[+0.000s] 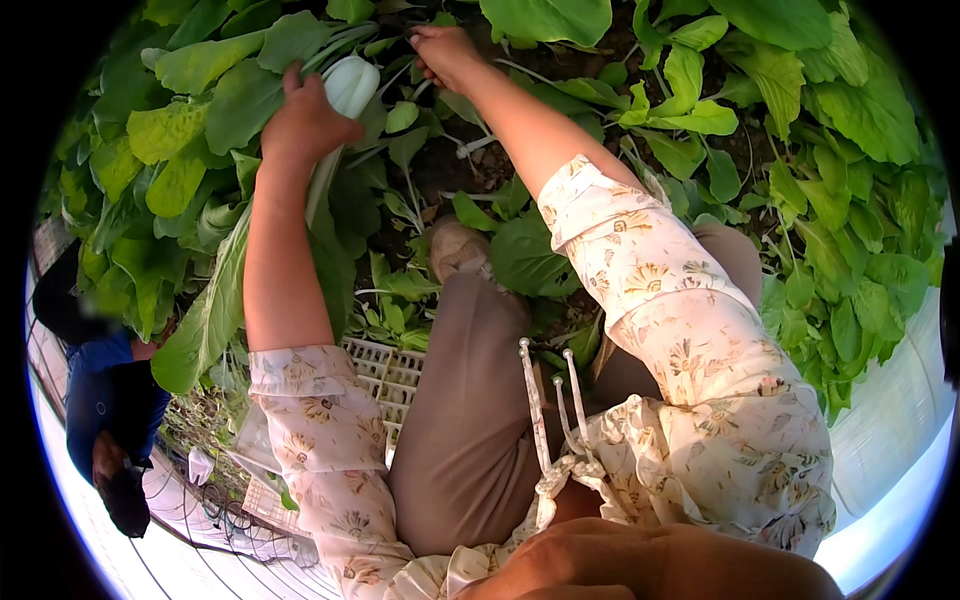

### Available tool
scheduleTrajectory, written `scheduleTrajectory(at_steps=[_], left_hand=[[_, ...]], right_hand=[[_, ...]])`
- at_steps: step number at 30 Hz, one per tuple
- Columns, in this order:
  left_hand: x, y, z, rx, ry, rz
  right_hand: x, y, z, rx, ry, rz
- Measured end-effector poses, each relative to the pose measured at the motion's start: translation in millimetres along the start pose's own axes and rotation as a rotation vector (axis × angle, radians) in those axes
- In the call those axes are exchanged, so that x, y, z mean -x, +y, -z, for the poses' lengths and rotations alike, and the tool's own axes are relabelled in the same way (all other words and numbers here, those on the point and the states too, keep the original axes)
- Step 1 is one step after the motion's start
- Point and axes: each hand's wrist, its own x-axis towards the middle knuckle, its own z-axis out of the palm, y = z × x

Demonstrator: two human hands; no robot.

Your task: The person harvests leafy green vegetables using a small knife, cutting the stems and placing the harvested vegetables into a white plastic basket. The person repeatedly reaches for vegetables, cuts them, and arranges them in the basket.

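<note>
My left hand [307,120] is wrapped around a leafy green plant with a thick white stalk base [352,86], at the upper left of the head view. Long leaves [214,307] hang down past that forearm. Farther up and to the right, my right hand [446,56] has its fingers curled low among the plants, near stems at the top edge. A small dark bit shows at its fingertips, but I cannot tell what it is. Between the hands lie soil and thin pale stems [476,146].
Dense leafy greens [847,187] grow on both sides. Beside my leg is a white slatted plastic crate [379,375], with another crate [266,502] lower left. A person in blue [112,405] is at the far left. My shoe [457,247] stands among low plants.
</note>
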Motion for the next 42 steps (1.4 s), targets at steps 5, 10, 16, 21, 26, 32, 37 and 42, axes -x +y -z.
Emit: scheduleTrajectory(at_steps=[5, 10, 16, 21, 26, 32, 37, 42], left_hand=[[0.0, 13.6, -1.9, -0.032, 0.016, 0.04], [11.2, 8.8, -9.5, 0.01, 0.125, 0.032], [60.2, 22.7, 5.7, 0.072, 0.194, 0.087], [118.6, 49.8, 16.7, 0.179, 0.325, -0.059], [153.0, 57.9, 9.0, 0.268, 0.38, -0.173], [161.1, 50.4, 2.4, 0.295, 0.294, -0.167], [163.6, 53.3, -0.2, 0.237, 0.154, -0.327], [150.9, 61.3, -21.6, 0.142, 0.21, -0.431]], right_hand=[[-21.2, 11.9, -1.0, 0.292, 0.099, 0.16], [-16.0, 19.9, 0.5, 0.601, 0.111, 0.29], [44.0, 26.8, 28.9, 0.379, 0.131, 0.335], [95.0, 7.1, 48.0, -0.136, 0.287, 0.508], [130.1, -25.0, 46.1, -0.354, 0.041, 0.47], [133.5, -15.6, 50.1, -0.245, 0.025, 0.435], [158.1, -20.5, 57.6, -0.161, 0.118, 0.577], [180.2, -26.7, 56.8, -0.175, 0.138, 0.539]])
